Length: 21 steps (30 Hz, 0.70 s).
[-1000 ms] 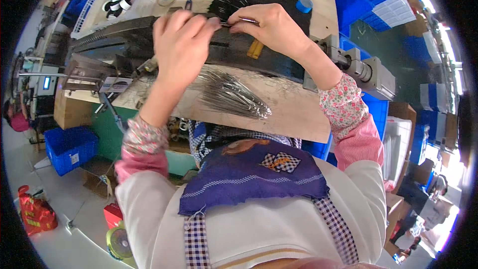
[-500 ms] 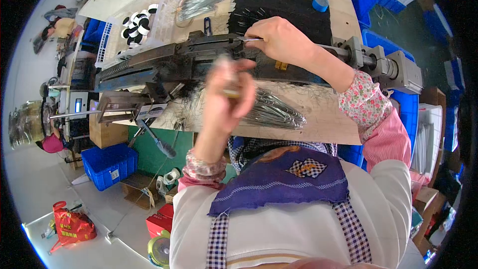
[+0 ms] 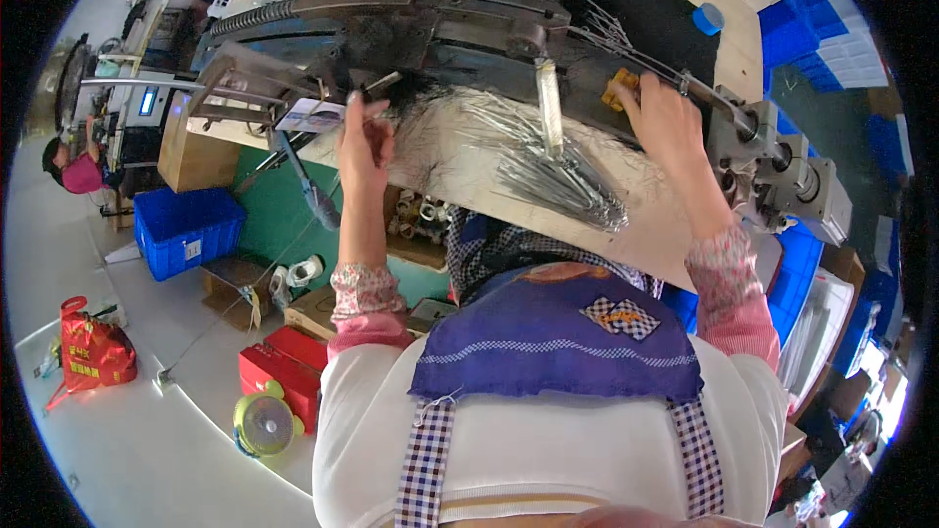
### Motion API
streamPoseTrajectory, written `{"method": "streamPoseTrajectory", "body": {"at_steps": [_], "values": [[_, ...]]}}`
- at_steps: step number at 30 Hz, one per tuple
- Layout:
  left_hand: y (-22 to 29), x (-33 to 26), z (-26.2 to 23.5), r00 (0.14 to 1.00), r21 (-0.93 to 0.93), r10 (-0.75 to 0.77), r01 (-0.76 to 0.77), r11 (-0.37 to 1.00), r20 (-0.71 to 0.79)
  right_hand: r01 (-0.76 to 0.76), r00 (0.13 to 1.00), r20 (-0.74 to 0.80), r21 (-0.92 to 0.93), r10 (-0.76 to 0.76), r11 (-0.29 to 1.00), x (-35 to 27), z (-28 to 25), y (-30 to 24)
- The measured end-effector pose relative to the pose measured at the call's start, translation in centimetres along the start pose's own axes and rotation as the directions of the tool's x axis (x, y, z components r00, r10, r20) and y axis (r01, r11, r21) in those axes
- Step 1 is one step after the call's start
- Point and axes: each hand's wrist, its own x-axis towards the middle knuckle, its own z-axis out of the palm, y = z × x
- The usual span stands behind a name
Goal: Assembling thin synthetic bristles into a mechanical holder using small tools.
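While the left hand (image 3: 364, 142) pinches a thin metal rod up at the dark bench machine (image 3: 411, 24), the right hand (image 3: 665, 117) rests closed on its yellow knob (image 3: 621, 88). The loose wire rods (image 3: 548, 171) heaped on the wooden bench (image 3: 460, 176) between the hands could probably be swept off by a sleeve, or the fingers could be nipped by the mechanism.

A red bag (image 3: 93, 352) lies on the floor at left, red boxes (image 3: 284, 372) beside a blue crate (image 3: 188, 230).
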Motion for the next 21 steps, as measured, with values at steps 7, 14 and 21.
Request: {"method": "streamPoseTrajectory", "body": {"at_steps": [7, 14, 21], "values": [[-2.1, -0.1, 1.1, 0.972, -0.182, 0.103, -0.064, 0.981, 0.212, 0.214, 0.975, -0.116, 0.275, -0.189, 0.937, 0.2, 1.6, 2.8], [-1.8, -13.4, 13.9, 0.677, -0.096, 0.213, -0.207, 0.974, 0.704, 0.206, 0.978, -0.115, 0.595, -0.172, 0.777, -8.4, -7.2, 4.5], [-6.0, -12.4, 21.0, 0.577, 0.149, -0.313, 0.314, 0.938, 0.755, 0.199, 0.979, -0.149, 0.594, -0.136, 0.779, -10.3, -8.5, 7.4]]}}
